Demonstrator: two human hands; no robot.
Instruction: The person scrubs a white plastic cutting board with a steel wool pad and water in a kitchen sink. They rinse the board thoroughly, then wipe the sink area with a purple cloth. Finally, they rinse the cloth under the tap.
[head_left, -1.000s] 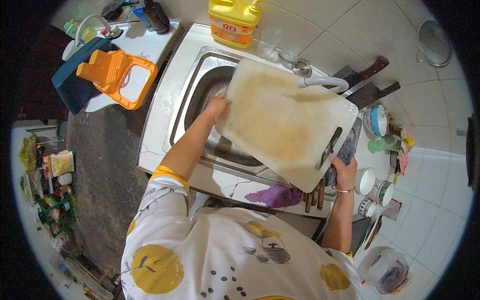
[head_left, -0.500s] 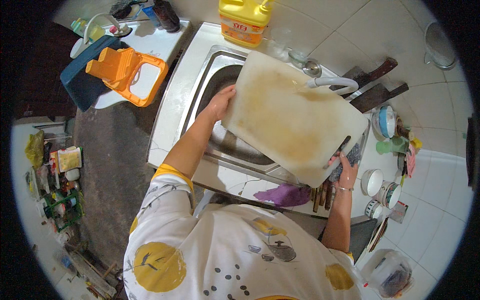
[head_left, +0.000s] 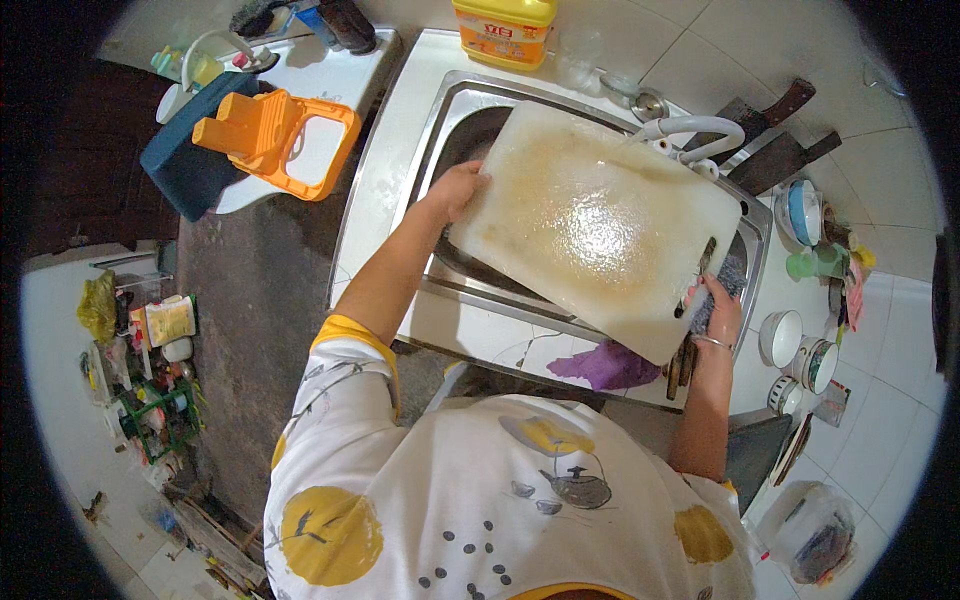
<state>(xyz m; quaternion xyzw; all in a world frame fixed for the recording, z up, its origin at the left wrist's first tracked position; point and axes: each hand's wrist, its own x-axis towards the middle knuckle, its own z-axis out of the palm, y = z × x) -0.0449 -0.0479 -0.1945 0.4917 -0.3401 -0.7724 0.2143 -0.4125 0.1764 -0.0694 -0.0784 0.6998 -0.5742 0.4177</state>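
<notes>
A large whitish cutting board (head_left: 590, 240) with brownish stains is held tilted over the metal sink (head_left: 436, 120). My left hand (head_left: 460, 189) grips its left edge, with the thumb on top. At the opposite end, my right hand (head_left: 718, 309) holds the board by its slotted handle, fingers showing through the slot. Beside that hand, a grey scouring cloth or pad (head_left: 733, 282) shows partly under the board. The curved faucet (head_left: 690, 125) reaches over the board's far edge, and water runs from it. The wet surface shines brightly in the middle.
Two cleavers (head_left: 785, 163) lean at the back right wall. Bowls (head_left: 780, 338) stand along the right counter. A purple cloth (head_left: 606, 366) lies on the front counter edge. A yellow jug (head_left: 504, 32) stands behind the sink. An orange plastic piece (head_left: 280, 140) is at the left.
The board has tilted, and a bright wet glare now shows on its surface. Both hands keep their hold. The whole view has shifted slightly, with the scene moving right.
</notes>
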